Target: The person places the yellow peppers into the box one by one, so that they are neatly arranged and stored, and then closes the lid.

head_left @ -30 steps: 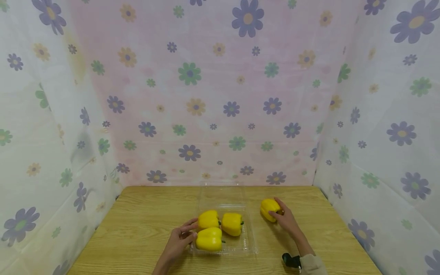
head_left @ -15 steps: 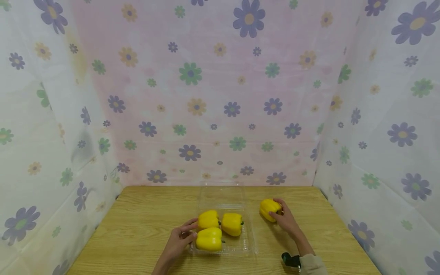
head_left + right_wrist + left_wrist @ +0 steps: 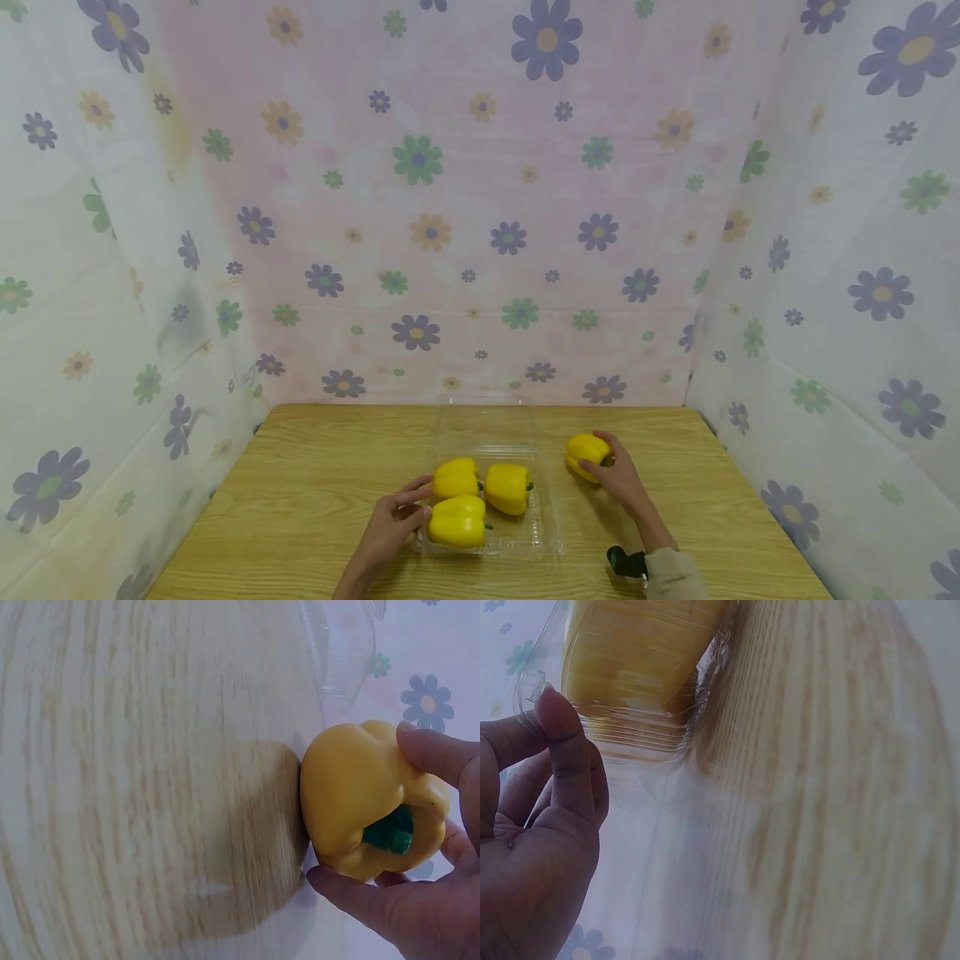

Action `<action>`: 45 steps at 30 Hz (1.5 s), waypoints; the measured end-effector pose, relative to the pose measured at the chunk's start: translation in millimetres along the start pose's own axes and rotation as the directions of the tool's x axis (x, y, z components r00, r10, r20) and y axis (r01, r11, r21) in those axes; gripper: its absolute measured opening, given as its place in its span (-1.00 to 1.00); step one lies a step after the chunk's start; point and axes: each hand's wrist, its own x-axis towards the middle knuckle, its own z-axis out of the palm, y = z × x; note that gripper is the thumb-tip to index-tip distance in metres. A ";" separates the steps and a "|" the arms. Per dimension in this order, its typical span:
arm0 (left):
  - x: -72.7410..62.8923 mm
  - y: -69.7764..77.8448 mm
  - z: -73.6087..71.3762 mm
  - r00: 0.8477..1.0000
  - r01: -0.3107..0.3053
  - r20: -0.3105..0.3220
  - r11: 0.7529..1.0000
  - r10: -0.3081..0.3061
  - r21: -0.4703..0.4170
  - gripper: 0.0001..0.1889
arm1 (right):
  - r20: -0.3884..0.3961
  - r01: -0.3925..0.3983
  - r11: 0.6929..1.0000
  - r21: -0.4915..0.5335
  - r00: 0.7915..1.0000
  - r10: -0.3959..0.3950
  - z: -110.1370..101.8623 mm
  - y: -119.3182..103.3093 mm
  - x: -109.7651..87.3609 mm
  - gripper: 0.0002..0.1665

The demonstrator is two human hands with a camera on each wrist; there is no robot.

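A clear plastic clamshell box (image 3: 552, 521) lies with its lid (image 3: 483, 425) folded back toward the wall. Three yellow bell peppers sit in its base: one far left (image 3: 454, 479), one near left (image 3: 457, 523) and one on the right (image 3: 507, 489), green stems pointing right. My left hand (image 3: 384, 527) pinches the box's left rim between thumb and fingers, as the left wrist view shows. To the right of the box, my right hand (image 3: 624, 479) grips another yellow bell pepper (image 3: 345, 776) around its stem end. Its green stem (image 3: 391, 831) faces the palm, and its side is right at the tabletop.
The wooden table (image 3: 315, 475) runs back to a flowered cloth wall (image 3: 480, 275), with similar cloth on both sides. A dark strap-like object (image 3: 626, 562) shows by the right sleeve (image 3: 675, 575).
My right hand and forearm have shifted slightly left, with the pepper turning a little in the grip. My left hand stays at the box rim; the three peppers in it have not moved.
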 end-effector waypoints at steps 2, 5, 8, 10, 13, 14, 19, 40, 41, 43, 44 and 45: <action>0.0 -0.4 0.1 1.000 -0.010 0.005 1.000 0.010 -0.001 -0.55 | -0.005 0.001 1.000 -0.004 1.000 -0.001 -0.4 0.0 -0.8 -0.20; 0.4 -1.5 -0.4 1.000 -0.010 0.005 1.000 0.010 -0.009 -0.55 | -0.001 -0.017 1.000 -0.001 1.000 0.017 -1.4 -1.5 -2.7 -0.21; 0.4 -2.9 -0.8 1.000 -0.014 0.005 1.000 0.014 -0.007 -0.55 | 0.008 -0.022 1.000 0.000 1.000 0.022 -2.3 -3.2 -4.7 -0.22; 0.3 -3.2 -0.8 1.000 -0.025 0.005 1.000 0.025 0.000 -0.55 | 0.013 -0.021 1.000 0.006 1.000 0.021 -2.6 -4.1 -5.7 -0.22; 0.1 -2.7 -0.2 0.999 -0.034 0.003 0.999 0.034 0.003 -0.54 | 0.017 -0.016 1.000 0.018 1.000 0.016 -3.1 -5.4 -6.8 -0.23; 0.2 -2.3 0.1 1.000 -0.027 0.000 1.000 0.027 -0.001 -0.54 | 0.018 -0.011 1.000 0.018 1.000 0.010 -3.3 -5.4 -7.0 -0.23; 0.3 -0.3 2.1 1.000 0.003 -0.008 1.000 -0.003 -0.016 -0.54 | 0.018 0.007 1.000 0.003 1.000 -0.008 -6.5 -1.2 -5.2 -0.24; -0.7 2.2 0.8 1.000 -0.006 -0.014 1.000 0.006 0.002 -0.56 | 0.008 0.186 0.978 0.099 0.982 -0.188 -10.3 4.7 -9.8 -0.24; -0.7 2.0 0.9 1.000 -0.010 -0.014 1.000 0.010 0.003 -0.56 | 0.009 0.197 0.974 0.108 0.980 -0.199 -10.2 4.1 -11.0 -0.24; -0.7 2.2 1.4 1.000 -0.011 -0.015 1.000 0.012 0.008 -0.55 | 0.010 0.222 0.968 0.120 0.974 -0.225 -10.1 3.1 -13.2 -0.25; -0.7 2.5 1.8 1.000 -0.010 -0.016 1.000 0.010 0.008 -0.55 | 0.008 0.231 0.964 0.129 0.972 -0.234 -10.0 2.8 -14.1 -0.25; -0.7 2.7 2.2 1.000 -0.009 -0.017 1.000 0.009 0.007 -0.55 | 0.006 0.238 0.962 0.135 0.970 -0.242 -9.9 2.2 -15.0 -0.25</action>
